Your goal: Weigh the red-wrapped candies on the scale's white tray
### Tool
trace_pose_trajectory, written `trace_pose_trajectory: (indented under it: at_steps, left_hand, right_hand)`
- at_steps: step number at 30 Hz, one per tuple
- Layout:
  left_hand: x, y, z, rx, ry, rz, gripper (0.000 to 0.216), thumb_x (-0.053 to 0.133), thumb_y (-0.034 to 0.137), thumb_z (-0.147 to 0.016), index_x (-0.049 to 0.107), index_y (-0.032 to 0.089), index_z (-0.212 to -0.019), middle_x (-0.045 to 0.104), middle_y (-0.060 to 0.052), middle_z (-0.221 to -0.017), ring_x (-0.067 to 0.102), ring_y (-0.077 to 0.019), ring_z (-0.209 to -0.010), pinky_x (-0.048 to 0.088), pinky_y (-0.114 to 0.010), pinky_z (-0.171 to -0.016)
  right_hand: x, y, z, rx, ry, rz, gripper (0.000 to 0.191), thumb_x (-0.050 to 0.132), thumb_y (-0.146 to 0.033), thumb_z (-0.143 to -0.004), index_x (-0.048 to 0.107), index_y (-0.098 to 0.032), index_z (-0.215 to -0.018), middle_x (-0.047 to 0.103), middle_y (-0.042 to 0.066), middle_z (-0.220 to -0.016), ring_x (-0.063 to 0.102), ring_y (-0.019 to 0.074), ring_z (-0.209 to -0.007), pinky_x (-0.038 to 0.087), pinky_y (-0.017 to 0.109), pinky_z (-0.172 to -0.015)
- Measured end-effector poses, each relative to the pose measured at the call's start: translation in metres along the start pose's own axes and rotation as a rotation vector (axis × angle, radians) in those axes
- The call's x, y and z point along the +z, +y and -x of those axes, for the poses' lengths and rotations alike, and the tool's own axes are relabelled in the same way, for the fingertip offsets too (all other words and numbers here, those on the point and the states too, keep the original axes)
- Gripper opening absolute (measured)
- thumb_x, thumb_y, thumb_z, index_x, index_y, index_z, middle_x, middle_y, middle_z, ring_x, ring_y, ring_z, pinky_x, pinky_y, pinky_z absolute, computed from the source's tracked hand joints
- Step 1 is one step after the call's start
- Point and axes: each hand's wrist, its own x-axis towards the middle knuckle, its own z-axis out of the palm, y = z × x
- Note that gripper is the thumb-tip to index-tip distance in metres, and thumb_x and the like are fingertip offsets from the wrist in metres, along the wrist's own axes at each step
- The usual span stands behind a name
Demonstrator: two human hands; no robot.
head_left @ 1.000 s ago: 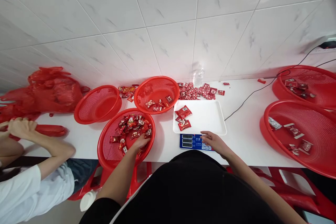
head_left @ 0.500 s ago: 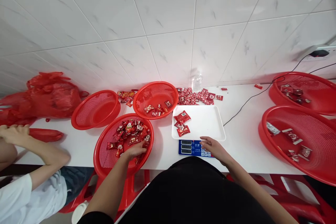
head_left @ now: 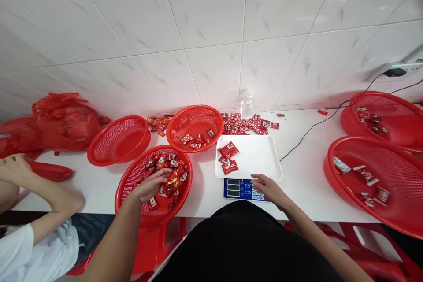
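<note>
My left hand [head_left: 152,185] is over the red basket [head_left: 127,194] at the front left, its fingers pinching a red-wrapped candy [head_left: 174,180]. Beneath it, the basket holds a heap of other wrapped candies. My right hand [head_left: 268,188] hovers above the blue keypad end of a digital scale [head_left: 246,189], fingers loosely spread and holding nothing. On the scale lies a white tray [head_left: 261,158], with a few red candy packets [head_left: 229,158] grouped at its left side.
Behind stand a basket with a few candies [head_left: 194,113] and another red basket [head_left: 119,141]. Small red packets [head_left: 244,124] lie along the wall near a clear plastic cup [head_left: 246,106]. Two baskets [head_left: 373,145] stand right, by a black cord [head_left: 310,128]. A co-worker's arm [head_left: 42,189] is at left.
My left hand has drawn back from the right side of the candy heap and now lifts a red candy. My right hand stays over the scale.
</note>
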Motion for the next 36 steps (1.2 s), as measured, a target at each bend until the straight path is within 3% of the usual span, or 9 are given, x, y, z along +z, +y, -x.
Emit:
trace_pose_trajectory:
  at_steps: [3,5,8,11,14,19,25,31,36]
  left_hand:
    - [0.025,0.012,0.000,0.024,-0.133,0.268,0.039,0.063,0.013,-0.074,0.063,0.023,-0.112,0.067,0.000,-0.100,0.060,-0.0117,-0.079,0.047,-0.022,-0.074]
    - [0.064,0.016,-0.003,0.011,-0.184,0.396,0.041,0.064,0.011,-0.072,0.061,0.020,-0.112,0.067,-0.003,-0.102,0.062,-0.0136,-0.081,0.049,-0.024,-0.073]
    - [0.135,0.014,-0.010,-0.080,-0.377,0.518,0.039,0.067,0.010,-0.068,0.059,0.020,-0.105,0.066,-0.005,-0.104,0.064,-0.0155,-0.084,0.051,-0.026,-0.074]
    - [0.196,0.006,-0.016,-0.151,-0.545,0.483,0.032,0.069,0.015,-0.071,0.061,0.023,-0.101,0.066,-0.006,-0.100,0.065,-0.0163,-0.080,0.052,-0.026,-0.069]
    - [0.230,-0.002,-0.017,-0.203,-0.565,0.366,0.027,0.071,0.020,-0.073,0.063,0.025,-0.098,0.067,-0.008,-0.098,0.066,-0.0176,-0.080,0.052,-0.026,-0.064]
    - [0.230,-0.008,-0.021,-0.222,-0.438,0.283,0.028,0.072,0.025,-0.076,0.060,0.024,-0.100,0.066,-0.010,-0.108,0.068,-0.0210,-0.084,0.056,-0.032,-0.067]
    - [0.209,0.000,-0.036,-0.041,-0.149,0.264,0.053,0.064,0.008,-0.078,0.044,0.022,-0.125,0.063,-0.013,-0.115,0.067,-0.0174,-0.094,0.051,-0.026,-0.076]
    - [0.207,0.003,-0.050,0.160,-0.031,0.052,0.038,0.058,0.012,-0.088,0.046,0.021,-0.123,0.053,-0.018,-0.134,0.056,-0.0211,-0.115,0.048,-0.029,-0.083]
    - [0.207,-0.007,-0.066,0.330,0.000,-0.288,0.020,0.058,0.013,-0.088,0.058,0.019,-0.107,0.061,-0.016,-0.121,0.059,-0.0215,-0.096,0.045,-0.034,-0.082]
  right_hand:
    - [0.007,-0.005,-0.001,0.001,-0.041,0.022,0.037,0.064,-0.052,-0.079,0.068,-0.035,-0.112,0.072,0.009,-0.113,0.067,0.0310,-0.107,0.051,0.048,-0.095]
    - [0.013,-0.009,-0.001,0.017,-0.075,0.025,0.041,0.065,-0.052,-0.079,0.067,-0.032,-0.114,0.071,0.010,-0.113,0.067,0.0305,-0.107,0.051,0.047,-0.095]
    - [0.024,-0.014,-0.001,0.011,-0.144,-0.024,0.048,0.064,-0.055,-0.080,0.064,-0.030,-0.120,0.070,0.010,-0.117,0.067,0.0291,-0.106,0.051,0.046,-0.095]
    - [0.032,-0.013,-0.002,-0.007,-0.208,-0.097,0.057,0.064,-0.058,-0.078,0.060,-0.029,-0.126,0.072,0.010,-0.114,0.067,0.0295,-0.108,0.051,0.048,-0.095]
    - [0.037,-0.004,-0.004,-0.003,-0.162,-0.121,0.055,0.067,-0.059,-0.075,0.062,-0.027,-0.119,0.074,0.010,-0.105,0.068,0.0320,-0.106,0.051,0.050,-0.094]
    - [0.030,0.016,-0.009,0.055,0.005,-0.125,0.037,0.066,-0.056,-0.074,0.063,-0.032,-0.102,0.074,0.010,-0.107,0.069,0.0334,-0.104,0.053,0.050,-0.089]
    - [0.016,0.006,-0.014,0.028,0.015,-0.274,0.047,0.064,-0.051,-0.080,0.058,-0.029,-0.122,0.070,0.012,-0.121,0.064,0.0322,-0.117,0.051,0.049,-0.100]
    - [0.021,-0.011,-0.021,0.035,0.077,-0.155,0.075,0.069,-0.047,-0.075,0.042,-0.039,-0.145,0.038,0.007,-0.157,0.064,0.0318,-0.115,0.054,0.047,-0.095]
    - [0.025,0.002,-0.020,0.048,0.164,-0.069,0.057,0.067,-0.044,-0.074,0.060,-0.040,-0.131,0.053,0.005,-0.146,0.066,0.0321,-0.110,0.055,0.049,-0.089]
